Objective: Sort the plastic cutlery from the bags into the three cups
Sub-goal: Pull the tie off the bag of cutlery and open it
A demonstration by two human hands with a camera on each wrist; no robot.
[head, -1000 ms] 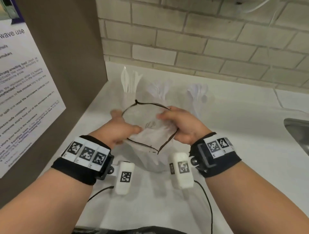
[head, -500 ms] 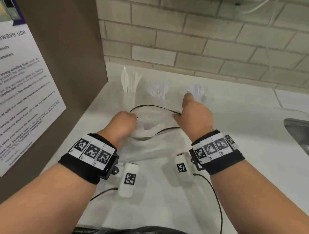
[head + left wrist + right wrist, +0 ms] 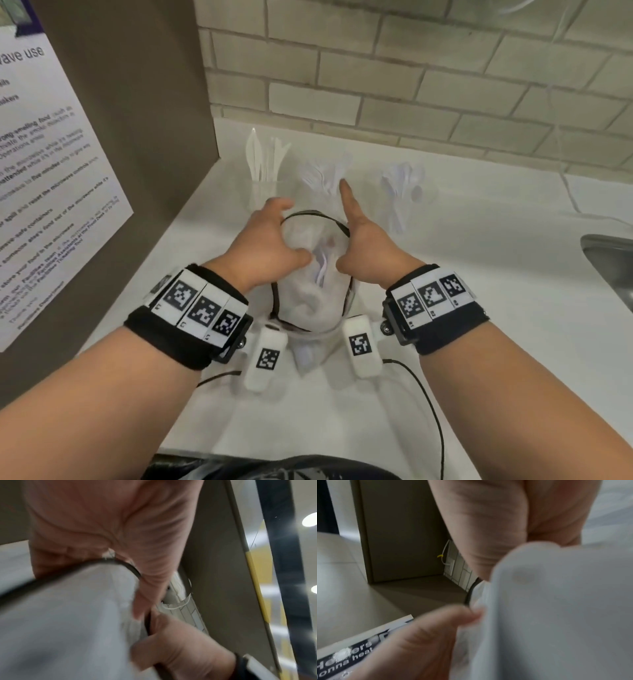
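Note:
A clear plastic bag (image 3: 308,305) with a black drawstring rim (image 3: 310,214) is held over the white counter (image 3: 479,291), its mouth stretched wide. White cutlery (image 3: 322,265) lies inside it. My left hand (image 3: 270,240) grips the rim's left side, thumb on the film. My right hand (image 3: 368,245) holds the right side with its index finger pointing straight up; its other fingers are hidden. Behind stand three clear cups: knives (image 3: 265,161), forks (image 3: 323,174), spoons (image 3: 404,186). Both wrist views are blurred, showing the left palm (image 3: 120,534) and the right palm (image 3: 488,520) against bag film.
A brown panel (image 3: 137,120) carrying a printed notice (image 3: 51,205) walls off the left. The brick wall (image 3: 411,85) runs behind the cups. A steel sink (image 3: 613,267) cuts into the counter at the right edge. A white cable (image 3: 575,202) trails there.
My right hand has drawn back left from the spoon cup to the bag's rim. Both hands have pulled the bag's mouth from a flat slit into a wide opening.

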